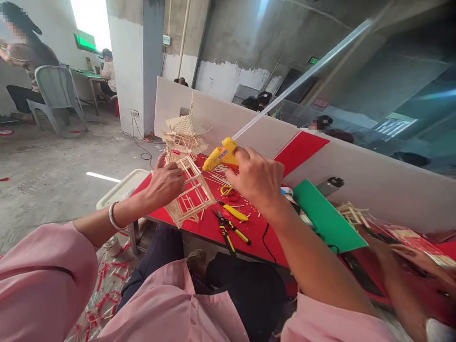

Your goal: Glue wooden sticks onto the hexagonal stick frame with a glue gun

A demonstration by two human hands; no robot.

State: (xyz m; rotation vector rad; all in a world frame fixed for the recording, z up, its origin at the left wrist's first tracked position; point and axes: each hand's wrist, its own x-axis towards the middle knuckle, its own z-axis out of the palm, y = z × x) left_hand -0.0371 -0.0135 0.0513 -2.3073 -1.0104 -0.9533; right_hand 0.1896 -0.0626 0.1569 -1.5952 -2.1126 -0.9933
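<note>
In my right hand [258, 178] is a yellow hot glue gun [223, 154], a long clear glue stick [299, 78] poking out of its back end. Its nozzle points left, close to the top edge of a small house-like frame [192, 204] built of thin wooden sticks. My left hand [166, 180] has its fingers closed on that stick frame and holds it tilted over the red table [210, 232]. Just behind stands a tiered stick pagoda model [187, 133], its lower part hidden by the frame and my hand.
Near the table's front lie black-and-yellow pliers [230, 228], a yellow utility knife [233, 211] and yellow-handled scissors [228, 191]. Loose sticks lie behind them. A green board [327, 216] leans at right, beside another person's hands [423, 256]. A white partition [249, 123] runs along the back.
</note>
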